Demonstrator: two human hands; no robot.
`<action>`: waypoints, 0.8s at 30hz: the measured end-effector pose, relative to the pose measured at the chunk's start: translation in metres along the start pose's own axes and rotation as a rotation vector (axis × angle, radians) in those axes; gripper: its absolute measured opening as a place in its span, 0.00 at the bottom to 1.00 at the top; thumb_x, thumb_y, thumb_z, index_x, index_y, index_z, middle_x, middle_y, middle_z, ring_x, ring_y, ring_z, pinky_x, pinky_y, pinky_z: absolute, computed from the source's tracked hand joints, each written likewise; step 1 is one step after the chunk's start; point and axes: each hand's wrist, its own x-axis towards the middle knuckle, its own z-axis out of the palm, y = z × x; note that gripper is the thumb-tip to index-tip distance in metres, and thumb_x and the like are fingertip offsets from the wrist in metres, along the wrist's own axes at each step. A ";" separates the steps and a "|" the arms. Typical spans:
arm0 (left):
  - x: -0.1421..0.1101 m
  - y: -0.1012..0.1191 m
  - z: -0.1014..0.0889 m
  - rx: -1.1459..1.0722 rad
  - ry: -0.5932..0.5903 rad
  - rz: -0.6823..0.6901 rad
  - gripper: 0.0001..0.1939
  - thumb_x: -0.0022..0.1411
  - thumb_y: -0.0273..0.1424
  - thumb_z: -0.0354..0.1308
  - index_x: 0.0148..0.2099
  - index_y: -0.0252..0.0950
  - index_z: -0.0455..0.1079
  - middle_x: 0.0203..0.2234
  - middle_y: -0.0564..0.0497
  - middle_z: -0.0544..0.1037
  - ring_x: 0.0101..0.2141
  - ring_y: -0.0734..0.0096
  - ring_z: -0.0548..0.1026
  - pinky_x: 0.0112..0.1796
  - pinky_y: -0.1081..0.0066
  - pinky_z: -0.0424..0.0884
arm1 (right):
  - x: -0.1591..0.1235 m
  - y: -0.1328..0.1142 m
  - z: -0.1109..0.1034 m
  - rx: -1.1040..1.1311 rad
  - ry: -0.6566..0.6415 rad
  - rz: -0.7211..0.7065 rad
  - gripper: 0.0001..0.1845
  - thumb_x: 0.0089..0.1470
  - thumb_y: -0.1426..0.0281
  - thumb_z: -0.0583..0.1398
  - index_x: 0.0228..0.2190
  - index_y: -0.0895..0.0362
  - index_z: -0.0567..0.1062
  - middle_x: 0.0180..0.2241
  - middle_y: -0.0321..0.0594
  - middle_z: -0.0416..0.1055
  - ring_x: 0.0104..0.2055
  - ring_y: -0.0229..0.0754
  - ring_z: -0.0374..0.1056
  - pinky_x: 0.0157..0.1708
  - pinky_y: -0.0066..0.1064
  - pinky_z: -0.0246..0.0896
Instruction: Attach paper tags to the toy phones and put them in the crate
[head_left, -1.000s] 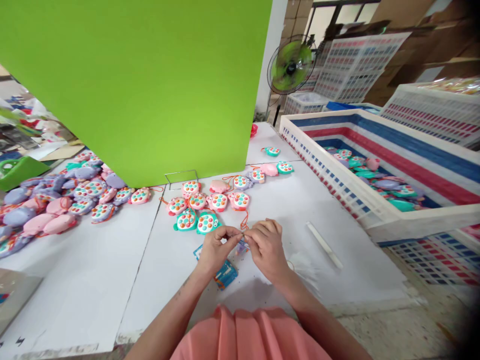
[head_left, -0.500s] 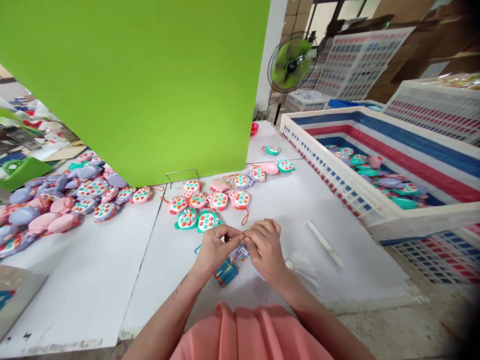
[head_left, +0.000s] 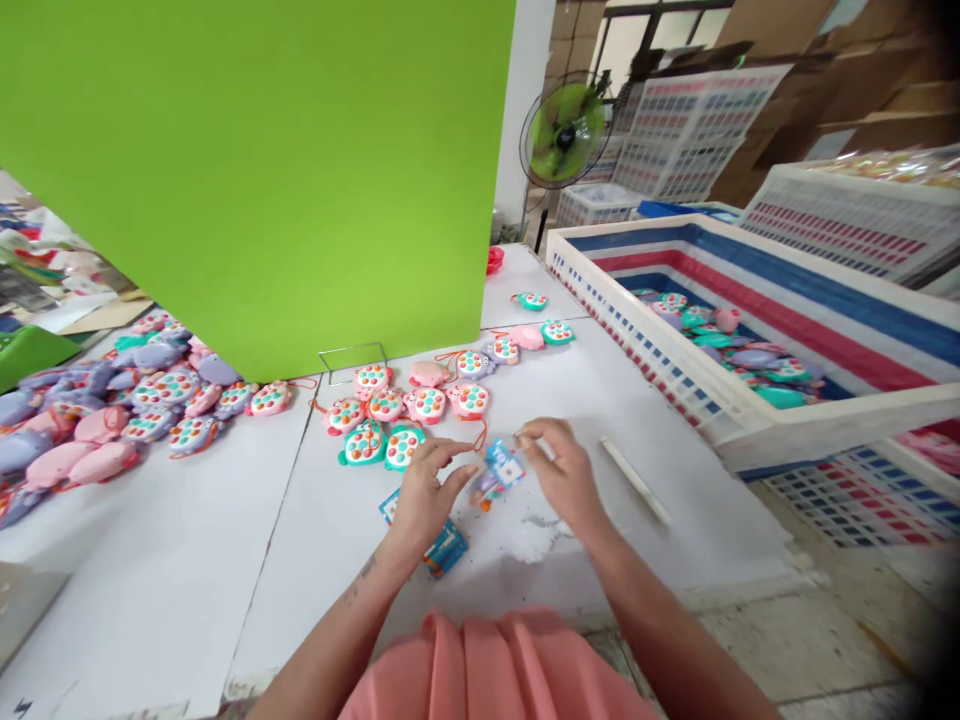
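Note:
Over the white table (head_left: 225,540), my left hand (head_left: 424,493) pinches a small clear bag (head_left: 496,474) with a blue card and a toy inside. My right hand (head_left: 561,470) is a little to the right of the bag, fingers curled in a pinch near its top edge; what it holds is too small to make out. A stack of blue cards (head_left: 442,545) lies under my left wrist. Just beyond my hands sits a cluster of pink and teal push-button toys (head_left: 397,415) with orange cords.
A green board (head_left: 255,180) stands at the back of the table. A heap of purple and pink toys (head_left: 97,420) lies at the left. A large white crate (head_left: 750,420) with toys stands at the right, a white strip (head_left: 634,480) beside it, a fan (head_left: 562,130) behind.
My hands were pinched together over the small bag; now they have drawn apart, the left keeping the bag and the right moved off to the right. The camera view shifted slightly.

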 end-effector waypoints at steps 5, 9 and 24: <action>-0.022 -0.019 0.034 0.108 -0.426 -0.032 0.23 0.55 0.36 0.60 0.53 0.38 0.66 0.45 0.46 0.71 0.43 0.64 0.70 0.45 0.65 0.68 | 0.071 0.053 -0.092 -0.347 0.290 -0.005 0.09 0.53 0.67 0.54 0.27 0.57 0.73 0.29 0.41 0.72 0.37 0.46 0.66 0.41 0.39 0.58; -0.038 -0.019 0.061 0.253 -0.606 0.124 0.47 0.42 0.45 0.68 0.62 0.39 0.55 0.54 0.43 0.64 0.50 0.55 0.64 0.51 0.59 0.63 | 0.118 0.072 -0.174 -0.643 0.605 -0.001 0.13 0.55 0.67 0.53 0.32 0.61 0.75 0.31 0.51 0.70 0.42 0.54 0.64 0.45 0.50 0.51; -0.013 -0.035 0.052 -0.020 -0.419 -0.071 0.21 0.51 0.21 0.51 0.48 0.36 0.70 0.36 0.49 0.75 0.37 0.68 0.72 0.40 0.71 0.66 | -0.030 0.043 0.015 0.072 -0.655 0.069 0.40 0.45 0.65 0.65 0.58 0.51 0.58 0.56 0.45 0.62 0.54 0.48 0.62 0.52 0.40 0.59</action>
